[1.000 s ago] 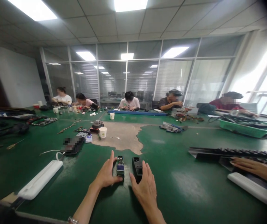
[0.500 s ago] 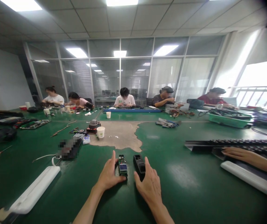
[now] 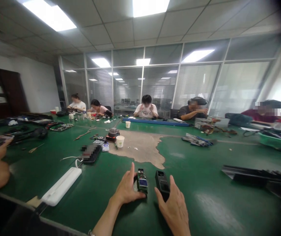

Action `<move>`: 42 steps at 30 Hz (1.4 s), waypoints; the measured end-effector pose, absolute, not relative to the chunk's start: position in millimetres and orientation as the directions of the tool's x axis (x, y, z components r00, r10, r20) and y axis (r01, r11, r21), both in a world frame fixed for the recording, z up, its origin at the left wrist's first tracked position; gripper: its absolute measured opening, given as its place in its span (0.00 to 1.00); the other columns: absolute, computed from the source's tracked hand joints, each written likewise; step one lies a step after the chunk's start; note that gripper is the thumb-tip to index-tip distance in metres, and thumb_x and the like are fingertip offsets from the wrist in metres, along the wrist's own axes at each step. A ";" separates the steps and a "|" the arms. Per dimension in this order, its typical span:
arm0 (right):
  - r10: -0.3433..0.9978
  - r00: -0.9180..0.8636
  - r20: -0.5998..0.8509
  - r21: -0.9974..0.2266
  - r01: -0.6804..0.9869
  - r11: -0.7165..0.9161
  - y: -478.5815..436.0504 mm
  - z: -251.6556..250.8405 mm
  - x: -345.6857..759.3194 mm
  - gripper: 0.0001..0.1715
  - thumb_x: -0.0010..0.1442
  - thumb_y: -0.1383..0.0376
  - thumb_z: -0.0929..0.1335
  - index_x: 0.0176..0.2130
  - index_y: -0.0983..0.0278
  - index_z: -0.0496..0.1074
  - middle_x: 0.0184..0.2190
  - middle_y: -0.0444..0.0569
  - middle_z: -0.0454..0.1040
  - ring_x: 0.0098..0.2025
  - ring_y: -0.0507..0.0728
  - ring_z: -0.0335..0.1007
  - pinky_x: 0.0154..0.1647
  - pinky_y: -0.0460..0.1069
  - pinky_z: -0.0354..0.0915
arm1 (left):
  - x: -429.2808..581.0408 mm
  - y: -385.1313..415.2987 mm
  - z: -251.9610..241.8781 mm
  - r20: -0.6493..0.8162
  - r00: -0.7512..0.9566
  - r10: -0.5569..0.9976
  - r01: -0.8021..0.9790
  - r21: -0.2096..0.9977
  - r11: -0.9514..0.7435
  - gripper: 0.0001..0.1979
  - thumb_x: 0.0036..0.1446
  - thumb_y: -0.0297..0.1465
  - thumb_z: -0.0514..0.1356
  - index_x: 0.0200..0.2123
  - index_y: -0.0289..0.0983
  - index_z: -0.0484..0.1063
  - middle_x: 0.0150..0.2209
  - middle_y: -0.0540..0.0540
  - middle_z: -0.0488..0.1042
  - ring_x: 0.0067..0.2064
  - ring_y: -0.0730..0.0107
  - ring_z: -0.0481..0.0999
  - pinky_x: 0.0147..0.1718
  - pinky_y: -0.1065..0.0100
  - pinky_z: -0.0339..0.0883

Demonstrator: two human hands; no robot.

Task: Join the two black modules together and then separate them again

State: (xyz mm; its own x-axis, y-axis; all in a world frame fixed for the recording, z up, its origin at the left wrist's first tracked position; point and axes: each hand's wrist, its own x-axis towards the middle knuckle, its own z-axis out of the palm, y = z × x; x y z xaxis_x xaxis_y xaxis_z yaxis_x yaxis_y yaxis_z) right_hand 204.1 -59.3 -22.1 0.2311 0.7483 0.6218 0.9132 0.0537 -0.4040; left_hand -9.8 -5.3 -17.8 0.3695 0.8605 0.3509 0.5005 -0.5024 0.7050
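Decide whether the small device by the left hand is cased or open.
Open: the device shows a bare green circuit board and blue screen; a black casing lies beside it, by the right hand.

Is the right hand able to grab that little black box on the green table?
Probably yes. The right hand lies open right beside the black box, fingertips at its near end, with nothing between them. The left hand sits at the small circuit board next to it.
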 end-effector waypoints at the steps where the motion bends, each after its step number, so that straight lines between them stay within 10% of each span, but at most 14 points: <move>1: 0.733 0.234 0.639 -0.406 0.912 0.063 -59.0 -21.4 203.8 0.47 0.60 0.46 0.60 0.66 0.72 0.47 0.59 0.63 0.62 0.56 0.68 0.62 0.54 0.59 0.59 | -10.2 -5.7 -17.3 0.350 0.370 0.861 0.509 0.699 -0.503 0.73 0.34 0.39 0.75 0.67 0.41 0.20 0.59 0.37 0.63 0.58 0.47 0.63 0.57 0.51 0.56; 32: 0.831 0.241 0.501 -0.329 0.941 -0.075 -64.1 -17.0 195.4 0.43 0.63 0.48 0.58 0.66 0.71 0.47 0.43 0.61 0.74 0.41 0.67 0.72 0.41 0.57 0.65 | -16.2 -7.3 -14.6 0.336 0.404 0.851 0.511 0.689 -0.515 0.73 0.34 0.42 0.75 0.67 0.37 0.22 0.60 0.36 0.64 0.60 0.44 0.61 0.58 0.49 0.53; 42: 0.816 0.340 0.468 -0.636 0.770 0.044 -57.9 34.6 184.6 0.42 0.61 0.46 0.59 0.66 0.64 0.50 0.59 0.57 0.65 0.56 0.64 0.66 0.54 0.56 0.62 | -15.8 -4.5 -18.6 0.381 0.413 0.827 0.508 0.657 -0.557 0.72 0.36 0.41 0.75 0.67 0.40 0.20 0.59 0.39 0.66 0.58 0.48 0.63 0.57 0.51 0.56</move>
State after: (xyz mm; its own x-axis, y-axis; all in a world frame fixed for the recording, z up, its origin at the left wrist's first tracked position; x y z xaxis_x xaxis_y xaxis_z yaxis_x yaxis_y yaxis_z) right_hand 184.6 -57.9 34.6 0.3400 0.8156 0.4682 0.7704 0.0440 -0.6360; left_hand -15.8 -4.5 -18.6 0.4131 0.8271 0.3812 0.5084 -0.5567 0.6570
